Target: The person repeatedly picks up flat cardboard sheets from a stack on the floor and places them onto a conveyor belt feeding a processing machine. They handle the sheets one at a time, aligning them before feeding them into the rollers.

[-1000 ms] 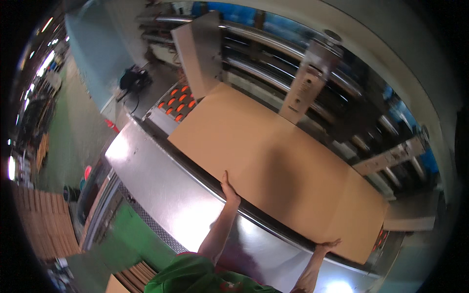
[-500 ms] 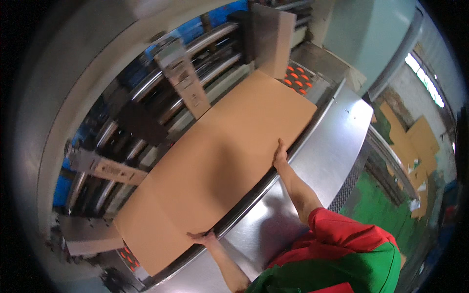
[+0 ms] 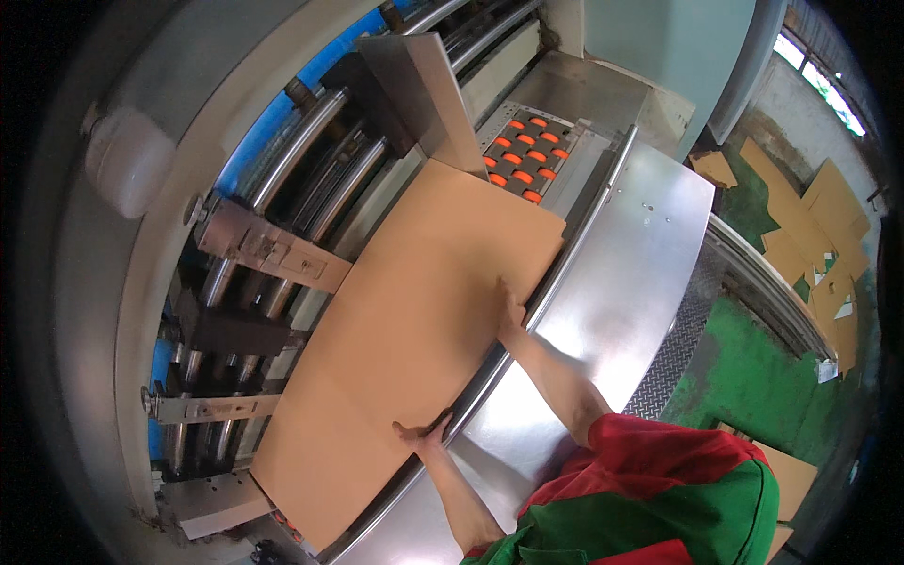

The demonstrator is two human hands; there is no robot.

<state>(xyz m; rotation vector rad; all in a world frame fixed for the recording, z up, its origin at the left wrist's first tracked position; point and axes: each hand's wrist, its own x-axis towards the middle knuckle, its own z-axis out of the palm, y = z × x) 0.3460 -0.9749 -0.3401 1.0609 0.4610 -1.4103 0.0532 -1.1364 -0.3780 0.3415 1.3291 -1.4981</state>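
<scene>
A long brown cardboard sheet lies flat on the machine's feed bed, running from lower left to upper right. Whether more sheets lie beneath it I cannot tell. My left hand touches its near edge towards the lower end, digits spread and stretched out over the board. Farther up the same edge rests my right hand, one digit stretched forward on the cardboard and the others partly hidden. Metal guide plates, an upper one and a lower one, stand at the sheet's two ends.
Two metal arms reach to the sheet's far edge, before steel rollers. Orange wheels sit beyond its upper end. A shiny metal table curves along the near side. Cardboard scraps lie on the green floor at right.
The view has turned and shifted, so the machine appears farther left and more orange wheels show. My hands are closer together along the near edge, still touching the sheet.
</scene>
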